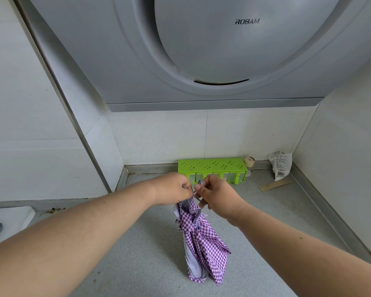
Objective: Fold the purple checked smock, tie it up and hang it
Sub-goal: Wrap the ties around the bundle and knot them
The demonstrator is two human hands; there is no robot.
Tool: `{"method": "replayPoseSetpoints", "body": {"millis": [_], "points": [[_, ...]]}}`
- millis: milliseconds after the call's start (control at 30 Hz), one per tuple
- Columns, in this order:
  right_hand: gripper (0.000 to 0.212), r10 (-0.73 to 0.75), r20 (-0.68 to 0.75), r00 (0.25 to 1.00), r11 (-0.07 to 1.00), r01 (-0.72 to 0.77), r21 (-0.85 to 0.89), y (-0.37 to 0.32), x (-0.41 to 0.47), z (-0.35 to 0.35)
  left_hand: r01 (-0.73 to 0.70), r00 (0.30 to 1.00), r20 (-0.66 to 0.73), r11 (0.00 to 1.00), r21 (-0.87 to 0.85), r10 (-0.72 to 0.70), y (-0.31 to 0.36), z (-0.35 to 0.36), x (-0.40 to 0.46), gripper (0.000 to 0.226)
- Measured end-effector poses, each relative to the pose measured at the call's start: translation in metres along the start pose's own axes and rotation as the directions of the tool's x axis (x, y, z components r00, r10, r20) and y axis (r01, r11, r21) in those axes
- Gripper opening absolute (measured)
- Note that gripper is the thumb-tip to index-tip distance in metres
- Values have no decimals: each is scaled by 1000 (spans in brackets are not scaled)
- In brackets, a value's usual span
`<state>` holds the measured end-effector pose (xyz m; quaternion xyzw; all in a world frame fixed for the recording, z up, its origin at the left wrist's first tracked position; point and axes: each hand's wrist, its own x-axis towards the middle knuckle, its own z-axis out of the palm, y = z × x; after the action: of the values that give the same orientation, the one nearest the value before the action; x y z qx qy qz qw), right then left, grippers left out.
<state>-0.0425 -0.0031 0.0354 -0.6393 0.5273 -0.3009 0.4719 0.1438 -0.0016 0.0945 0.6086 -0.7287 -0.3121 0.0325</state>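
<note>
The purple checked smock hangs as a folded, tied bundle above the grey counter, its lower end near the counter surface. My left hand pinches the top of the bundle from the left. My right hand pinches a thin strap or loop at the top of the bundle from the right. Both hands meet in front of the green rack, fingers curled. A white lining shows along the bundle's left edge.
A green plastic rack stands at the back wall. A small jar and a crumpled white bag sit right of it. A range hood hangs overhead. Tiled walls close in left and right. A white appliance corner shows at left.
</note>
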Motion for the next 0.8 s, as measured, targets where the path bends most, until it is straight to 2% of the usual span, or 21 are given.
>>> {"method": "replayPoseSetpoints", "body": {"millis": [167,400,533,633,700,800], "points": [[21,-23,31,999,1000,23,19,-3,-3,0,-8,1000,14,998,61,8,1,-5,-2,14],[21,-40,46,998,999,38,29,-6,-7,3,-33,999,22,999,7,33,-2,-1,-4,17],[18,-44,52,998,993,39,110,-10,-8,2,-22,999,-25,998,-56,20,-1,-1,-4,11],[38,-28,104,994,988,12,156,-7,-10,-1,-1,1000,3,999,-38,1,-2,-3,-4,7],[49,-65,148,987,992,48,115,-4,-13,-1,1,1000,18,999,-32,0,-4,-3,-3,12],[45,-116,118,986,989,126,-77,-1,-14,4,1,999,41,1000,8,-1,-3,-5,-4,16]]}}
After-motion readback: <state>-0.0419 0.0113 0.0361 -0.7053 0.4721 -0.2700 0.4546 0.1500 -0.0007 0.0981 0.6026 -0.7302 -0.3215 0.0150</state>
